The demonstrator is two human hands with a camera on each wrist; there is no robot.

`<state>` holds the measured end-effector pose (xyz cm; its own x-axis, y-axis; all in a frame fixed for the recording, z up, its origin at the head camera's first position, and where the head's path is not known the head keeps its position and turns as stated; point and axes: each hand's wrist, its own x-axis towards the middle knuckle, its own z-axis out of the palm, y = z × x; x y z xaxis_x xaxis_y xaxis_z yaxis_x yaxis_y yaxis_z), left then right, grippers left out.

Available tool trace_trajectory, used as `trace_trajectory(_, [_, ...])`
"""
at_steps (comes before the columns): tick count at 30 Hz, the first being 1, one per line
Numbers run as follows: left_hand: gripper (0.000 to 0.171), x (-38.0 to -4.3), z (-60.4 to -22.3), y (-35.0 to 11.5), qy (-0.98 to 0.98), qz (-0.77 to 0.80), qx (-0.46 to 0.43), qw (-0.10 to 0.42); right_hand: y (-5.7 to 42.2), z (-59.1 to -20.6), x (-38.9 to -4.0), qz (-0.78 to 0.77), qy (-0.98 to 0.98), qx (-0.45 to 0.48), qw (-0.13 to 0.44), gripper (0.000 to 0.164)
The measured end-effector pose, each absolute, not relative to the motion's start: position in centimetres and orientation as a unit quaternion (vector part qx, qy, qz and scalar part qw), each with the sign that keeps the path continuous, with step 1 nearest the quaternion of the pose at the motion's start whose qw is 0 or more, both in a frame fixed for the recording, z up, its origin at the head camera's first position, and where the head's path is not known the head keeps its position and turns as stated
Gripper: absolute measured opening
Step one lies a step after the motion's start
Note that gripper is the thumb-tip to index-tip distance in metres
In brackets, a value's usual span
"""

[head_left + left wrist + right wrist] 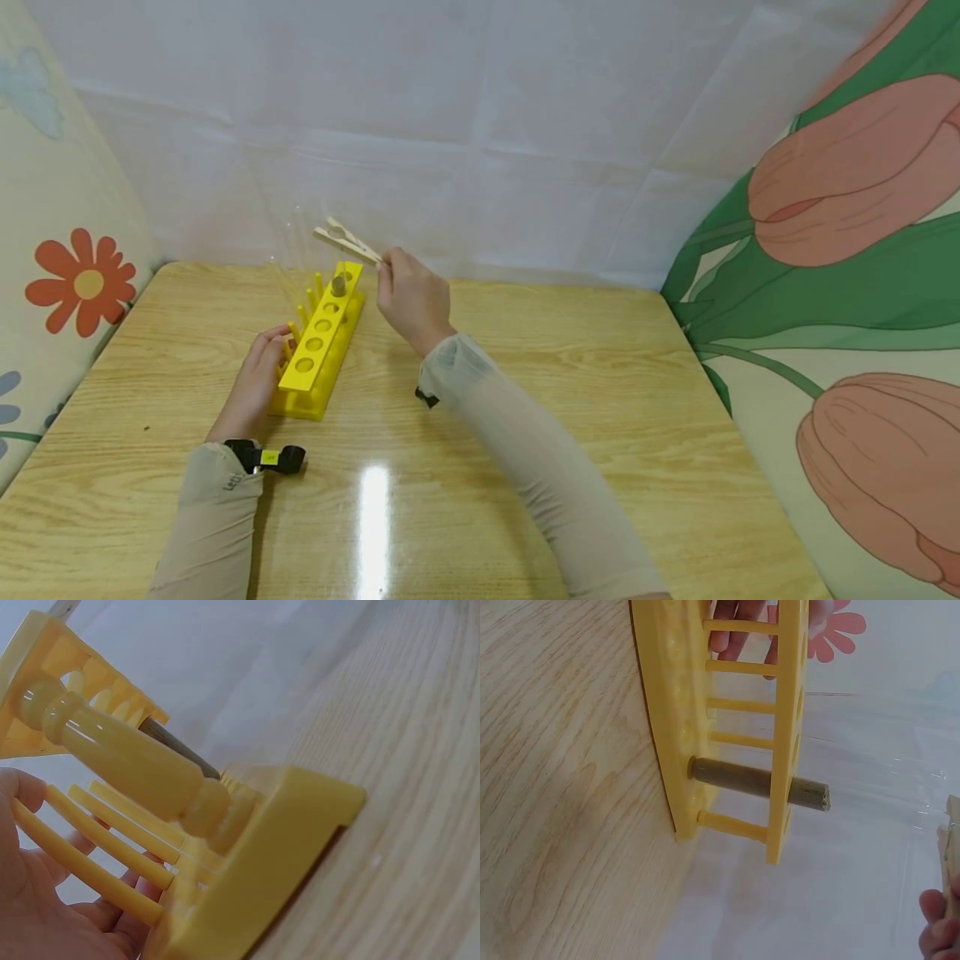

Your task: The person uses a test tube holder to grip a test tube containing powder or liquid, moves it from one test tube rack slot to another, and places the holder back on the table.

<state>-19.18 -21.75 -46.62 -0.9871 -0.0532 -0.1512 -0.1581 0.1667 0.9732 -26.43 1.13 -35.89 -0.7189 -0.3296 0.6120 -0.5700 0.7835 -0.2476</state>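
Observation:
A yellow test tube rack (321, 333) stands on the table, left of the middle. My left hand (258, 371) holds its near end on the peg side, the fingers in among the upright pegs (112, 825). In one of the far holes stands a clear test tube with grey-brown contents (739, 778) in its lower part. My right hand (412, 296) grips a wooden test tube clamp (348, 242) by its handle. The clamp's jaws overlap the clear upper part of that tube in the head view. Its glass wall barely shows.
Several clear test tubes (283, 279), very faint, rise from the pegs on the rack's left side. The wood-grain table (562, 417) meets a white backdrop (525, 167) just beyond the rack. Flower-printed panels stand left and right.

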Motion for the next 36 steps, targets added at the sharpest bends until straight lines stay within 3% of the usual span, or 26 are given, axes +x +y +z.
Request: trace_trajectory(36, [0.067,-19.2,-46.8,-21.8,0.757,0.648,-0.071,0.047,2.0,-34.6,-26.6,0.243,-0.897,0.232,0.287,0.015])
